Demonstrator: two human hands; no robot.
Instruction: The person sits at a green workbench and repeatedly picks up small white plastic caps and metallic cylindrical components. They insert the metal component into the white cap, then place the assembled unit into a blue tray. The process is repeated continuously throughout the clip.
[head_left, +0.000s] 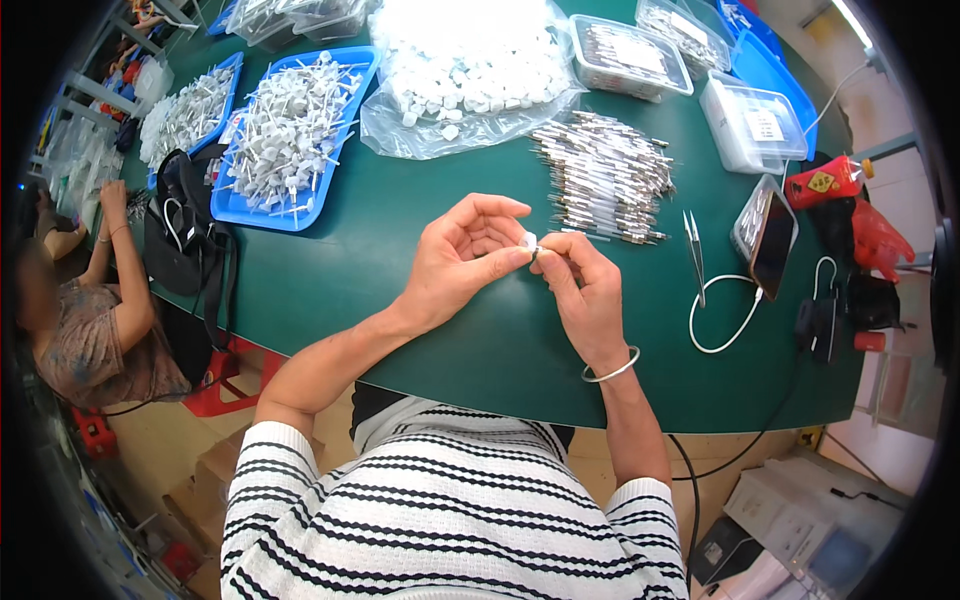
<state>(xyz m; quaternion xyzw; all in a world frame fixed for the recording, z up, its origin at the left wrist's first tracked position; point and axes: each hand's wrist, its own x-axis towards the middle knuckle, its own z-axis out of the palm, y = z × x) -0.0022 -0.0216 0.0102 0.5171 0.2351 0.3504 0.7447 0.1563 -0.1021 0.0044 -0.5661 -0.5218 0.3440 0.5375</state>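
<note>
My left hand [450, 258] pinches a small white plastic cap [529, 240] between thumb and forefinger, its other fingers curled loosely. My right hand [590, 300] meets it over the green table, thumb and forefinger closed on a tiny metallic piece at the cap; its shape is mostly hidden by the fingertips. Just beyond my right hand lies a heap of slim metal-and-white rods [605, 185]. Farther off, a see-through plastic bag [400, 135] holds a mound of white caps [470, 75]. At the left, a blue tray [262, 215] is full of white caps with thin stems.
Tweezers [694, 250] and a phone [772, 245] on a white cable lie to the right. Plastic boxes [630, 60] stand at the back right, near a red bottle [830, 182]. A black bag [185, 235] sits at the left table edge, beside another seated person [100, 320].
</note>
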